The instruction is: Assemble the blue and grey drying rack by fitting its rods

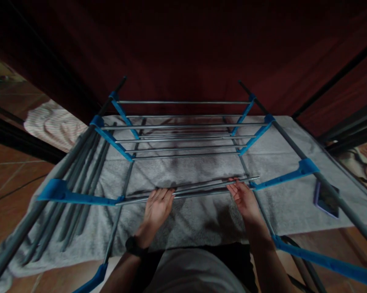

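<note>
between blue plastic brackets (88,199) | thin silver metal rod (202,187) slants crosswise, tip just beyond right hand (241,197), pinched around it | left hand (159,203) curled closed over its left end

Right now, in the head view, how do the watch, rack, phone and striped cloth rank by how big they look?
1. Rack
2. Striped cloth, only its visible part
3. Phone, partly behind the rack
4. Watch

Phone (325,202) on grey blanket (293,203), tiled floor (6,179)
</note>
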Tool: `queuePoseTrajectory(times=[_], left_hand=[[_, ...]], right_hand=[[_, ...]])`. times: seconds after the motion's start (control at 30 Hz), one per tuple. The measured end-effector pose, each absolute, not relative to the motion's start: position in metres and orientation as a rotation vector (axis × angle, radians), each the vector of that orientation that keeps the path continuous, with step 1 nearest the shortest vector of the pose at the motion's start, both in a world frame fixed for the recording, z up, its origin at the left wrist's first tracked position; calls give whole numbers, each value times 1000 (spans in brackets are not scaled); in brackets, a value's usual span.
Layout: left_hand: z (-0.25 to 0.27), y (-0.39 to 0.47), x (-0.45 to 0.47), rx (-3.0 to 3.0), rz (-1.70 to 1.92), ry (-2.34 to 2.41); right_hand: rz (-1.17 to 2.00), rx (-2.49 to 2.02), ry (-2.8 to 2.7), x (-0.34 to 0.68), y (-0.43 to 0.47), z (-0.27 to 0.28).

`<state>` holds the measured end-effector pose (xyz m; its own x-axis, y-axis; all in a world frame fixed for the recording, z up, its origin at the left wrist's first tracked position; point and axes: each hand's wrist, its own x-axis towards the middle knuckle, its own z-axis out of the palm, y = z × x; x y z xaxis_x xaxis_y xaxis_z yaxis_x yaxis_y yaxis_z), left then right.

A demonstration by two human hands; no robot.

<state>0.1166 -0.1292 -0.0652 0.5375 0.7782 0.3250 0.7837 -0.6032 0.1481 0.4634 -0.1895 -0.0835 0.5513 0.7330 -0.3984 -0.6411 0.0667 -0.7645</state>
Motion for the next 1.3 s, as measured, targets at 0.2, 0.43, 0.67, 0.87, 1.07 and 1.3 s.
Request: queuePoseTrajectory(times=[0.2,0.43,0.67,0.87,1.07,1.3], left_hand=[[-75,-110,125,-2818,-538,-1425],[-73,-93,125,-2944,-501,-1469],[-66,-75,131,-3025,-400,-1592],[-71,-72,132,-3000,-394,-1707],[-76,-73,131,-2951,-469,-1760],[-80,-69,129,-2842,-589,-1858]], right_hand=[[1112,-1122,-52,477,-183,-87],[1193,-1107,52,493,-170,-86],[1192,-1164,97,493,-145,-86],[1176,-1214,99,488,-139,-82],[1105,-1224,1,486,-143,-84],[1138,-1208,0,489,-131,-87]])
